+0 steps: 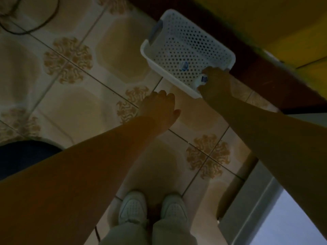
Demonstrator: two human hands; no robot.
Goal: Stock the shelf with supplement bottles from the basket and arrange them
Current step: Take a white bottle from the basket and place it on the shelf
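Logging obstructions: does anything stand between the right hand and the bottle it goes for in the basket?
Nothing visible does: the right hand grips the white, blue-labelled bottle at the near corner of the white perforated basket.

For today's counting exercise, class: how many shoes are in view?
2. The left shoe and right shoe, both white, stand side by side on the tiled floor.

White sneakers (133, 207) are standing on patterned floor tiles (99, 110); a dark blue object (26, 156) is sitting left of them, and a dark cable (24, 33) is lying far beyond.
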